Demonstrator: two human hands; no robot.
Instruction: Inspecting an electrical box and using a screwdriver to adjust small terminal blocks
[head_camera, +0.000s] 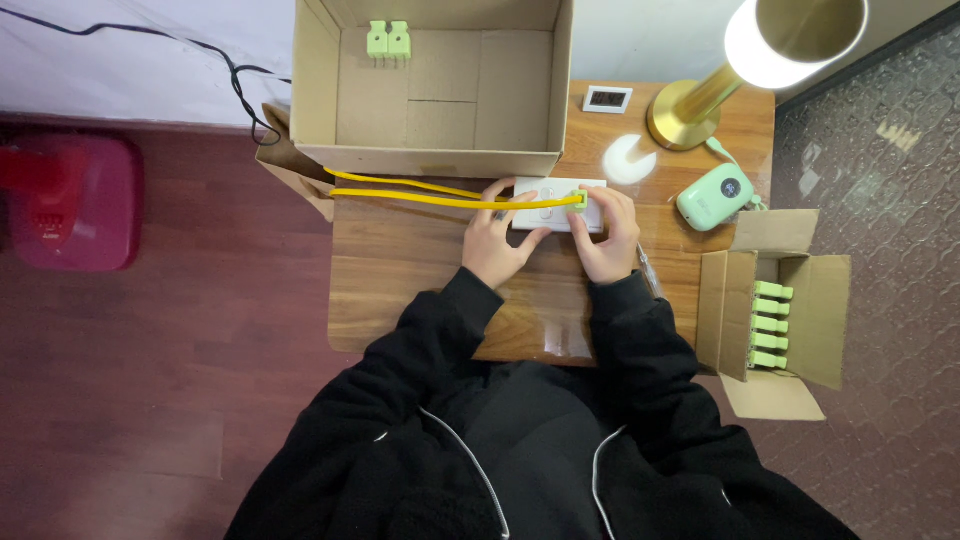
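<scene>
1. Your left hand (492, 247) rests on the left end of a white power strip (553, 205). Your fingers there lie curled over its edge and press it down on the wooden tabletop (400, 270).
2. Your right hand (607, 232) sits at the right end of the strip. Your fingers there are pinched shut on a small green plug (577, 200), which touches the strip.
3. A yellow cable (420, 192) runs from the plug, past your left fingers, and loops away to the left.
4. Just past your fingertips stands a big open cardboard box (440, 155). Two green plug pieces (388, 40) lie in its far corner, well apart from your hands.
5. To the right of your right fingers, a small open cardboard box (820, 310) holds a row of green plugs (770, 325).
6. Near your right fingers, a bit further away, lies a mint green gadget with a round dark screen (715, 195).
7. Beyond it stands a gold lamp (700, 105), lit up, with a small white clock (607, 98) beside it.
8. Far to the left of your left fingers, a red thing (75, 200) sits on the floor.
</scene>
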